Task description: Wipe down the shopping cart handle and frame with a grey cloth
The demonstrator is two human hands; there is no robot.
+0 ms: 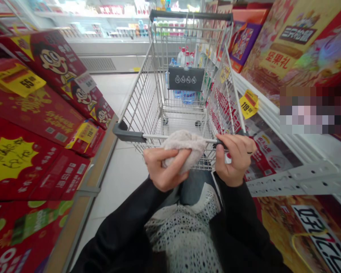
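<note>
Snugly, left fingers (178, 165) grip fabric (191, 138); right fingers (231, 143) curl, seemingly round handlebar (135, 135).

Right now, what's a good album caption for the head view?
Left hand holds a pale crumpled cloth against a silver wire shopping cart; right hand grips its rim.

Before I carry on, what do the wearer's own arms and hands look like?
Both arms are in long, plain black sleeves, the left sleeve and the right sleeve, each reaching to about the wrist. The left hand and right hand are ungloved. The right one wears a thin dark ring.
</note>
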